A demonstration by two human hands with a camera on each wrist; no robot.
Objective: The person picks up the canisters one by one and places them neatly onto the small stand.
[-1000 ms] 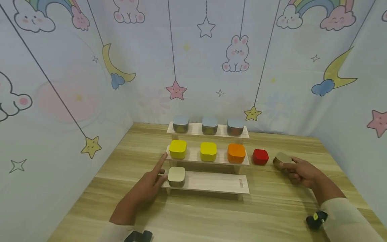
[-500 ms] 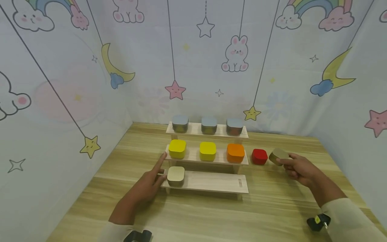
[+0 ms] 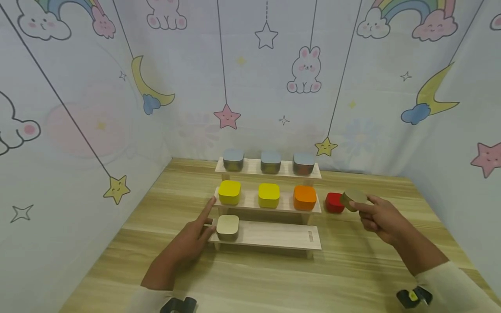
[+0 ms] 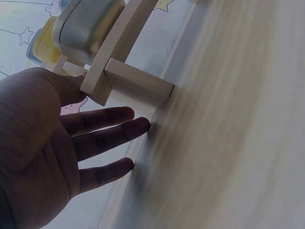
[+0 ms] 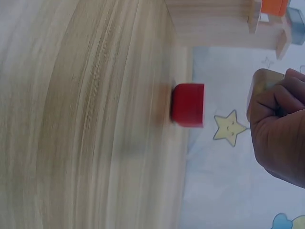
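My right hand (image 3: pixel 383 218) pinches a dull gold, rounded-square tin (image 3: pixel 354 199) between thumb and fingers. The tin is lifted off the table and overlaps the right side of a red tin (image 3: pixel 334 203) in the head view; the right wrist view shows it raised well above the red tin (image 5: pixel 188 105). At the left end of a three-step wooden rack, my left hand (image 3: pixel 191 237) has its fingers spread. Its index fingertip is at the middle step's edge, and its thumb is by the lowest step (image 3: pixel 275 234). A cream-topped tin (image 3: pixel 228 227) sits at that step's left end.
Two yellow tins (image 3: pixel 229 192) and an orange tin (image 3: pixel 304 198) stand on the middle step. Three grey-blue tins (image 3: pixel 271 161) line the top step. Behind the wooden table (image 3: pixel 250 282) hangs a patterned white cloth (image 3: pixel 188 78), with cloth on both sides too.
My right hand has raised the gold tin and carried it left, from beside the red tin to overlapping it. The left hand and the rack have stayed put.
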